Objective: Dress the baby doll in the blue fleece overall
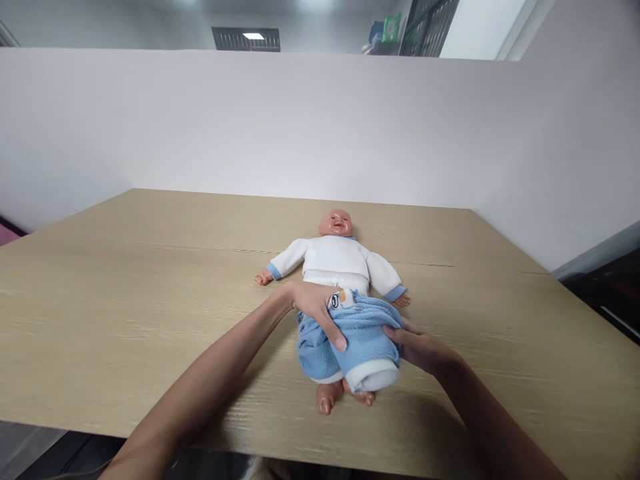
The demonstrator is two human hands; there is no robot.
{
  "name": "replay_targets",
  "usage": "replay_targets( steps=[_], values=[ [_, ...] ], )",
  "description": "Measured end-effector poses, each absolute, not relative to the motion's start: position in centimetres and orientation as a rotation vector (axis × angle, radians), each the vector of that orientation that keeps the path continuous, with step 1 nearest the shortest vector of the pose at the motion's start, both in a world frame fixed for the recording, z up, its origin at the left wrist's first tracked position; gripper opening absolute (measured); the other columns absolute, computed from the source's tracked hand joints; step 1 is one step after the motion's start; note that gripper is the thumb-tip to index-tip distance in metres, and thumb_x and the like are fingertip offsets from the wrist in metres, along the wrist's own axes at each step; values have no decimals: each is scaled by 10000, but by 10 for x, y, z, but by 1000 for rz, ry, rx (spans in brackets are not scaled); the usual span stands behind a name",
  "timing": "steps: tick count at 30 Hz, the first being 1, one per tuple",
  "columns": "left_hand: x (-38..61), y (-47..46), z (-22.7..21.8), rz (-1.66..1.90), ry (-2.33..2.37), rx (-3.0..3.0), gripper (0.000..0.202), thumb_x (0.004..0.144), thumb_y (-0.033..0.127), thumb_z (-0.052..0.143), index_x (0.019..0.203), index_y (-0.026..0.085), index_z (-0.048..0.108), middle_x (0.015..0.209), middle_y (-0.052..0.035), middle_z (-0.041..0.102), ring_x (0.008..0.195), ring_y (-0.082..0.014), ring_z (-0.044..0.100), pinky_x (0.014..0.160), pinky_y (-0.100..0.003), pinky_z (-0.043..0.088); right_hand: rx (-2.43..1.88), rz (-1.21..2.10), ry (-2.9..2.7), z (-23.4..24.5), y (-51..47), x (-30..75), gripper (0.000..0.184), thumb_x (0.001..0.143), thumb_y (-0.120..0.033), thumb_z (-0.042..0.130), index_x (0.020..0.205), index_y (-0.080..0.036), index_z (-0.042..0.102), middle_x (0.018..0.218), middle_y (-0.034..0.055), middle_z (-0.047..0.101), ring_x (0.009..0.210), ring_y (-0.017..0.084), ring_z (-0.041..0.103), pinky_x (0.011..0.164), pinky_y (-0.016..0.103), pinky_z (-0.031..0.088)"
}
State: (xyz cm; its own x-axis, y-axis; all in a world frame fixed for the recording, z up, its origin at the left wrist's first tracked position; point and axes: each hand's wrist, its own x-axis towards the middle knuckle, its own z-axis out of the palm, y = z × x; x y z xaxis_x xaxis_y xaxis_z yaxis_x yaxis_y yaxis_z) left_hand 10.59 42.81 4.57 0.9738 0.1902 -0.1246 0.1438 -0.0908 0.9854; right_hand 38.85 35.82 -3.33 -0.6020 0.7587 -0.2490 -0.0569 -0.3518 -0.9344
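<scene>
A baby doll (pixel 336 257) lies on its back on the wooden table (pixel 150 280), head away from me. It wears a white top and light blue trousers (pixel 367 340) with white cuffs. My left hand (pixel 317 308) lies over the waistband and left leg of the trousers, fingers closed into the cloth. My right hand (pixel 417 347) grips the right side of the trousers at the doll's hip. The doll's bare feet (pixel 327 397) stick out below the cuffs.
White partition walls (pixel 300 120) stand behind and to the right of the table. The table's near edge runs just below the doll's feet. Dark shelving and a green packet (pixel 393 28) show above the wall.
</scene>
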Motion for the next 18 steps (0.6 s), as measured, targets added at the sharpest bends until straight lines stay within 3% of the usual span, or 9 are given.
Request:
replay_targets(
  steps=[4, 7, 9, 13, 18],
  values=[
    [101, 431, 40, 98, 244, 1638, 515, 850, 525, 874, 1178, 134, 806, 1175, -109, 821, 1150, -307, 758, 1116, -405, 585, -932, 1943, -1467, -12, 338, 383, 486, 941, -638, 743, 1225, -244, 752, 948, 49, 754, 877, 220, 687, 843, 349, 575],
    [99, 433, 36, 132, 212, 1644, 516, 906, 549, 817, 1178, 111, 803, 1198, -130, 812, 1161, -298, 749, 1120, -400, 574, -823, 1894, -1603, 4, 318, 378, 489, 839, -607, 856, 1122, -223, 750, 892, 32, 722, 818, 217, 666, 777, 328, 574],
    [100, 432, 36, 149, 227, 1656, 524, 892, 561, 829, 1158, 111, 803, 1200, -125, 810, 1146, -283, 750, 1107, -375, 576, -874, 1790, -1595, 7, 307, 372, 498, 781, -524, 924, 1142, -231, 743, 973, 35, 750, 924, 247, 706, 843, 342, 593],
    [108, 427, 40, 129, 263, 1603, 563, 782, 579, 914, 1100, 129, 801, 1108, -94, 821, 1117, -281, 751, 1093, -379, 584, -1069, 1471, -1303, 1, 291, 355, 453, 883, -478, 844, 1261, -258, 725, 1247, 70, 784, 1195, 310, 718, 1069, 455, 569],
    [115, 422, 45, 16, 218, 1562, 481, 698, 511, 978, 959, 150, 795, 937, -70, 810, 942, -260, 761, 965, -349, 634, -1116, 1160, -1268, 4, 278, 333, 372, 938, -456, 775, 1231, -234, 713, 1206, 76, 786, 1160, 291, 725, 1033, 403, 583]
  ],
)
